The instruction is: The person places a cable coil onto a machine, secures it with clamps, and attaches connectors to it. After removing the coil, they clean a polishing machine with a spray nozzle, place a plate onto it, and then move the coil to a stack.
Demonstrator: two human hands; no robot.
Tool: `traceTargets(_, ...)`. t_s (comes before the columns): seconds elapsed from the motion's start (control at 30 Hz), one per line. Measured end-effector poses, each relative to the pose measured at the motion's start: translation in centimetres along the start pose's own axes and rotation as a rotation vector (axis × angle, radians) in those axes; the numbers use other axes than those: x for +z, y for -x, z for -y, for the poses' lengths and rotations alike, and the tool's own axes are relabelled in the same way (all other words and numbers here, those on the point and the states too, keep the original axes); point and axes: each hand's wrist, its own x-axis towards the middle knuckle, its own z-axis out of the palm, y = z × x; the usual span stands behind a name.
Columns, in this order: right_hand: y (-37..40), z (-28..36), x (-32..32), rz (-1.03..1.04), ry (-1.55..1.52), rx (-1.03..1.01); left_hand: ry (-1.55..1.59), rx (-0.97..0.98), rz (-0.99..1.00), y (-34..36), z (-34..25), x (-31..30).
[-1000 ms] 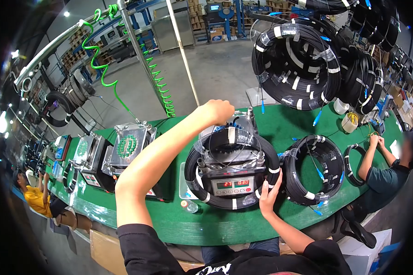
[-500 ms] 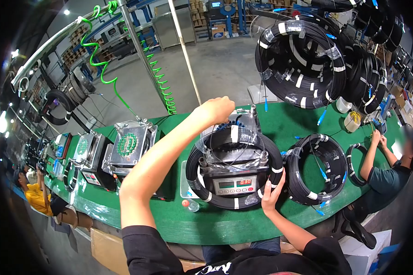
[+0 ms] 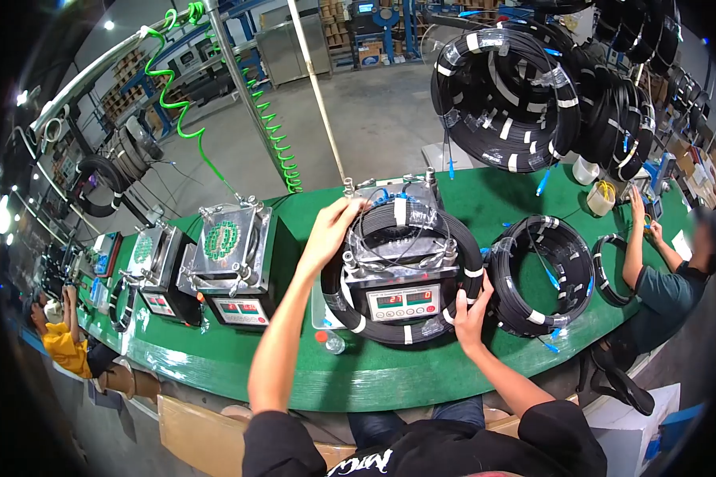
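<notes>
A ring of black cable [image 3: 352, 324], bound with white tape, leans around the front of a metal-topped machine [image 3: 378, 278] with a lit red display [image 3: 406, 300]. My right hand [image 3: 469, 312] grips the ring's right side, thumb in front. My left hand [image 3: 334, 226] is at the ring's upper left, beside the machine's rear left post [image 3: 348, 187]. Its fingers look closed, but what they hold is hidden. Blue connectors [image 3: 394, 196] sit along the machine's top, behind the ring.
Two similar machines [image 3: 235, 274] [image 3: 153, 274] stand at left on the green table [image 3: 310, 381]. A small red-capped bottle [image 3: 332, 342] is near the front. Another cable coil [image 3: 505, 298] lies at right; more coils [image 3: 453, 139] hang above. Co-workers [image 3: 668, 266] [image 3: 64, 338] sit at both ends.
My left hand has come down and left from above the machine's back to the ring's upper left. The display digits have changed. My right hand stays on the ring.
</notes>
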Motion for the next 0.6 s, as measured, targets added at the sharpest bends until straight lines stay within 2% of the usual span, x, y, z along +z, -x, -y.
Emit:
traceTargets(0.07,-1.1,1.0,-1.1,0.044,-0.125,0.069,-0.117,-0.004,-0.13,3.8,-1.1,0.4)
traceTargets(0.1,-2.1,0.4,-1.4,0.04,-0.089,-0.012,-0.146,0.028,-0.221,5.6,-0.7,1.0)
traceTargets(0.13,-3.3,0.6,-2.0,0.058,-0.062,0.068,-0.176,0.06,-0.311,7.4,-0.2,1.7)
traceTargets(0.2,-6.7,3.5,-2.1,0.121,-0.017,0.019,-0.047,0.024,-0.476,11.0,1.1,3.6)
traceTargets(0.27,-10.5,6.3,-1.7,0.267,0.001,-0.048,-0.114,-0.011,-0.563,14.0,3.4,4.9)
traceTargets(0.33,-15.2,5.8,-0.7,0.44,0.027,-0.123,-0.084,-0.04,-0.638,15.4,4.2,6.4)
traceTargets(0.37,-17.5,6.4,0.1,0.509,0.048,-0.063,-0.18,-0.054,-0.682,15.8,3.9,6.9)
traceTargets(0.47,-24.1,5.3,3.6,0.624,0.144,0.042,-0.111,-0.094,-0.697,17.3,3.2,8.8)
traceTargets(0.53,-28.0,5.0,6.2,0.809,0.288,0.021,-0.04,-0.125,-0.669,18.6,2.6,10.2)
traceTargets(0.6,-30.2,7.3,8.6,1.016,0.599,0.052,-0.14,-0.15,-0.653,20.3,4.9,10.9)
